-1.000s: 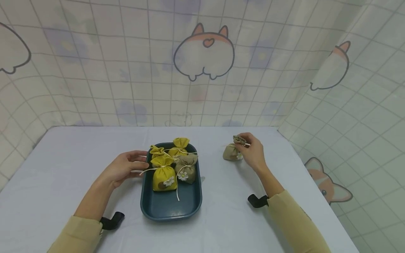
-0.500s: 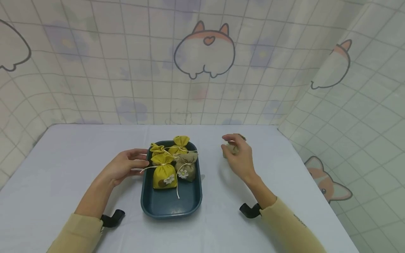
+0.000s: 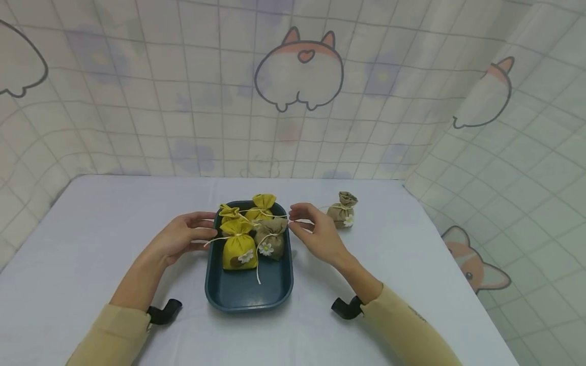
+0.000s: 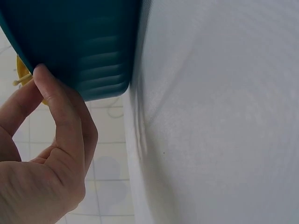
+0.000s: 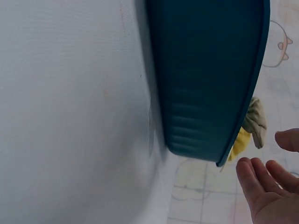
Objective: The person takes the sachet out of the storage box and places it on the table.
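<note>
A dark blue tray (image 3: pixel 249 295) stands on the table. In it are three yellow drawstring pouches, the front one (image 3: pixel 238 249) with a white flower, and a khaki pouch (image 3: pixel 271 239). My left hand (image 3: pixel 180 236) rests at the tray's left side, its fingertips touching the rim, as the left wrist view shows. My right hand (image 3: pixel 320 234) is beside the tray's right rim with a gap between thumb and fingers and holds nothing. In the right wrist view its fingers (image 5: pixel 250 182) are apart from the tray. Another khaki pouch (image 3: pixel 342 211) stands on the table behind the right hand.
The white-covered table (image 3: pixel 110 203) meets a tiled-print curtain (image 3: pixel 192 127) at the back and right. Black wrist-worn devices, the left one (image 3: pixel 166 311) and the right one (image 3: pixel 346 308), hang low over the cloth. Pouch strings trail over the tray's rim.
My right hand has let go of the khaki pouch on the right and moved left to the tray's right rim. The pouch stays standing on the table. The left hand has stayed put.
</note>
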Motion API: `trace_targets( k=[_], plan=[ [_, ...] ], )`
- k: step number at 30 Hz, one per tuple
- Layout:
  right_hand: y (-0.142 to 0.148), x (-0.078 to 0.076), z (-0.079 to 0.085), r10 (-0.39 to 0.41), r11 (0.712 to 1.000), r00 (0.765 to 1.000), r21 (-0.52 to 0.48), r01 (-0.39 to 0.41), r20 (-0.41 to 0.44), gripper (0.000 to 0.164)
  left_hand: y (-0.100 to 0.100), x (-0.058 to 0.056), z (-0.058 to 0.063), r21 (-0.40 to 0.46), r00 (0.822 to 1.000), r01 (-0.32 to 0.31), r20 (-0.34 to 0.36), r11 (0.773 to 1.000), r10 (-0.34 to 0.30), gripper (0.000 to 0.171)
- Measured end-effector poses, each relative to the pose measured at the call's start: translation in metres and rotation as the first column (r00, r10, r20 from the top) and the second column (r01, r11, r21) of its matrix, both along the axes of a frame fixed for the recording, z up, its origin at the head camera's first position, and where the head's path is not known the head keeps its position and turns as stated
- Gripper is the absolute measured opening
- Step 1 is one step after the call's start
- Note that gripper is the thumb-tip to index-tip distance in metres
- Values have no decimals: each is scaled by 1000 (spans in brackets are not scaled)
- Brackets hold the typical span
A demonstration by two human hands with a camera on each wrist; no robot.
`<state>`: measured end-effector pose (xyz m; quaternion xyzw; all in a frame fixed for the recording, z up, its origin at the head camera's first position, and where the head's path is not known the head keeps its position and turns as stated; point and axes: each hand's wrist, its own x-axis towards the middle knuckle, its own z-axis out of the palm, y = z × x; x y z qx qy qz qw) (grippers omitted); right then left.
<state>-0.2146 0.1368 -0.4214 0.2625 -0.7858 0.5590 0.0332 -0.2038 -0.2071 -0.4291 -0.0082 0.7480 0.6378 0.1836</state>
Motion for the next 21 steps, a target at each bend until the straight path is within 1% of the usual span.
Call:
trace_targets(
  k=[4, 8, 12, 17, 21],
  plan=[
    [-7, 0, 0, 36, 997, 999, 71, -37, 6, 38, 1, -1, 0, -1, 1000, 0, 1, 1000, 0, 69],
    [-11, 2, -2, 45, 994, 999, 98, -44, -9, 35, 1, 0, 0, -3, 1000, 2, 2, 1000, -2, 68],
    [-15, 4, -2, 69, 990, 997, 122, -66, -20, 31, 0, 2, -1, -7, 1000, 1, 10, 1000, -1, 69],
    [-20, 3, 1, 94, 980, 995, 181, -87, -31, 29, 0, 0, -1, 1, 1000, 8, 2, 1000, -8, 68],
    [-26, 1, 4, 112, 965, 994, 239, -105, -18, 29, -1, -1, 0, 2, 1000, 7, -2, 1000, -7, 69]
  ],
)
